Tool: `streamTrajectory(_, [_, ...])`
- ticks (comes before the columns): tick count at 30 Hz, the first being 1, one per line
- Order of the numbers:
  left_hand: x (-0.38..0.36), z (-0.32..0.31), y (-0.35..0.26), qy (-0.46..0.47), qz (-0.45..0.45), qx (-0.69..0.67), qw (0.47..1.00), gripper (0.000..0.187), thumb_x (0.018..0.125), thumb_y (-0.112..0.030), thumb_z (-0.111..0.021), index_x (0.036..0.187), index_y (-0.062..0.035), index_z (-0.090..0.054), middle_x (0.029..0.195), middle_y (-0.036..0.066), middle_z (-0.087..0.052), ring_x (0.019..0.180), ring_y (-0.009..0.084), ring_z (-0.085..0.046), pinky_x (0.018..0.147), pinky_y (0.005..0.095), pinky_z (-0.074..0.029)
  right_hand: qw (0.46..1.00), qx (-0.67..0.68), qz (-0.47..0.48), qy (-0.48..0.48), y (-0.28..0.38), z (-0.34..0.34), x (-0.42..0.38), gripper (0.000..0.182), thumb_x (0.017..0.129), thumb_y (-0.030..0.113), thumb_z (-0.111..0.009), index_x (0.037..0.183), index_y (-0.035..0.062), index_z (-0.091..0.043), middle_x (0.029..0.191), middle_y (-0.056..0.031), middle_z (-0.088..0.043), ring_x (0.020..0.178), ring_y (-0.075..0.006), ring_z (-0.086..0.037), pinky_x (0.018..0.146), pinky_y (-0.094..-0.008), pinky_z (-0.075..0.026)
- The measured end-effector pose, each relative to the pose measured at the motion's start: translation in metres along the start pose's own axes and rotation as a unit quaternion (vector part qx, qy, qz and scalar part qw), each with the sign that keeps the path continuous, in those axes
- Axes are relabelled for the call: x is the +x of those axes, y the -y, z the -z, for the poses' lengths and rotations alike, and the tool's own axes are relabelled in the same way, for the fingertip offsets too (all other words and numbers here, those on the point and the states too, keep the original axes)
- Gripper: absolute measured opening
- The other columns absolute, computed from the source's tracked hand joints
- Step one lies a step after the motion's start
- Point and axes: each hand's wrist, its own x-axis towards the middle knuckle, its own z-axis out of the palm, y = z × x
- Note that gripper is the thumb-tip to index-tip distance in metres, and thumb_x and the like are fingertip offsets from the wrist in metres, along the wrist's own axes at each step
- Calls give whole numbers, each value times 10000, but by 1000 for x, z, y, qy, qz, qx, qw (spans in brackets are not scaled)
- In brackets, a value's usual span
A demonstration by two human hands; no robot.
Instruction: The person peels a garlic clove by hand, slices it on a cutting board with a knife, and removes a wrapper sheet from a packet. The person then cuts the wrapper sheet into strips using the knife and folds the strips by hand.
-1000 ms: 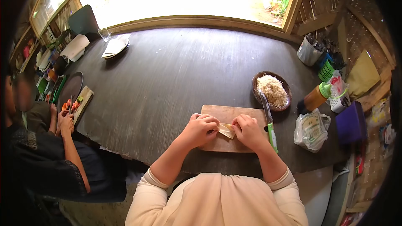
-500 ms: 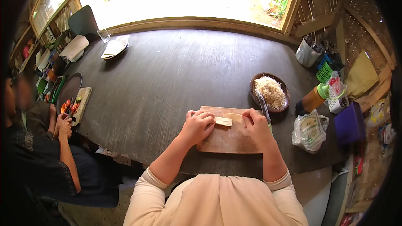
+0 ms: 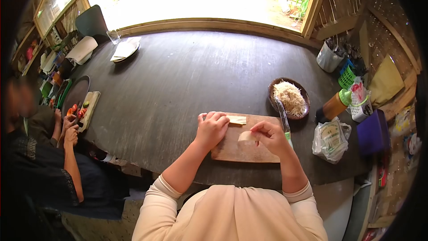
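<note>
On the wooden cutting board (image 3: 243, 149), my left hand (image 3: 211, 129) holds a stack of thin pale strips (image 3: 236, 119) near the upper left edge. My right hand (image 3: 270, 138) pinches a thin pale piece (image 3: 247, 137) between thumb and fingers, above the middle of the board and just below the stack. A knife (image 3: 286, 122) lies at the board's right edge, its blade leaning toward a brown bowl (image 3: 306, 100) that holds a heap of fine pale shreds (image 3: 290, 97).
At the right are a bottle (image 3: 332, 107), a plastic bag (image 3: 331, 139), a purple container (image 3: 372, 131) and baskets. A plate with papers (image 3: 126, 50) and a glass (image 3: 114, 36) stand at the back left. At far left, a person's hands (image 3: 69, 134) are beside a board with red pieces (image 3: 89, 110).
My right hand has moved slightly down and now holds a separate pale piece apart from the stack. My left hand stays on the stack at the board's upper left.
</note>
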Motion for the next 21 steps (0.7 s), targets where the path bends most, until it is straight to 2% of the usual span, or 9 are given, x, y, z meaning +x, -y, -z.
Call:
streamTrajectory(1, [0, -1, -1, 1, 9, 7, 1000, 43, 854, -180, -668, 893, -161, -669, 1034, -36, -660, 1025, 168, -597, 887, 415, -353, 997, 53, -27, 43, 1, -4, -1, 89, 905, -32, -623, 994, -35, -633, 869, -55, -661, 688, -82, -616, 586, -230, -515])
streamTrajectory(2, [0, -1, -2, 2, 19, 14, 1000, 42, 856, -183, -665, 895, -167, -670, 1037, -39, -655, 1022, 166, -596, 882, 414, -350, 997, 54, -27, 46, 3, -7, -2, 89, 905, -32, -623, 994, -35, -633, 869, -55, -661, 688, -82, -616, 586, -230, -515])
streamTrajectory(5, [0, 0, -6, -13, 18, 18, 1000, 61, 852, -182, -669, 912, -172, -668, 1061, -48, -643, 1025, 165, -594, 867, 409, -348, 981, 70, -87, 157, 6, -11, -3, 77, 898, -36, -626, 975, -34, -634, 851, -58, -665, 704, -96, -627, 610, -235, -515])
streamTrajectory(6, [-1, 2, -9, -13, 18, 19, 1000, 61, 852, -182, -669, 912, -172, -668, 1061, -48, -643, 1025, 165, -594, 867, 409, -348, 981, 71, -87, 157, 7, -10, -3, 77, 898, -36, -626, 975, -34, -634, 851, -58, -665, 704, -96, -627, 610, -235, -515])
streamTrajectory(8, [-3, 7, -16, -6, -7, -19, 1000, 101, 848, -200, -678, 946, -176, -669, 1083, -41, -638, 1054, 173, -586, 880, 411, -362, 985, -66, -96, 126, 9, -6, -2, 85, 879, 41, -667, 927, -28, -653, 745, -53, -665, 661, -81, -608, 598, -229, -480])
streamTrajectory(9, [-5, 8, -18, -5, -9, -20, 1000, 101, 848, -200, -678, 946, -176, -669, 1083, -41, -638, 1054, 173, -586, 880, 411, -362, 986, -66, -96, 123, 8, -3, -2, 85, 879, 41, -667, 927, -28, -653, 745, -53, -665, 661, -81, -608, 598, -229, -480])
streamTrajectory(11, [-13, 8, -22, 86, -82, -115, 986, 163, 850, -229, -687, 1005, -180, -666, 1124, -10, -627, 1094, 195, -573, 904, 420, -377, 977, -202, -27, 65, 5, 5, -1, 142, 839, 92, -710, 902, -27, -663, 698, -85, -663, 617, -94, -599, 576, -255, -475])
streamTrajectory(14, [-18, 10, -42, 94, -128, -132, 978, 215, 856, -252, -690, 1055, -177, -657, 1172, 20, -610, 1119, 219, -563, 924, 429, -386, 971, -234, -51, 24, -3, 10, 1, 170, 815, 108, -725, 915, -21, -675, 718, -124, -676, 608, -116, -609, 565, -275, -473])
streamTrajectory(21, [-27, 4, -51, 185, -143, -105, 967, 340, 874, -212, -660, 1205, -170, -592, 1313, 51, -531, 1228, 256, -494, 974, 449, -356, 971, -235, -43, 15, -1, 9, 3, 134, 811, 105, -714, 865, -16, -701, 738, -140, -689, 637, -153, -646, 581, -290, -494])
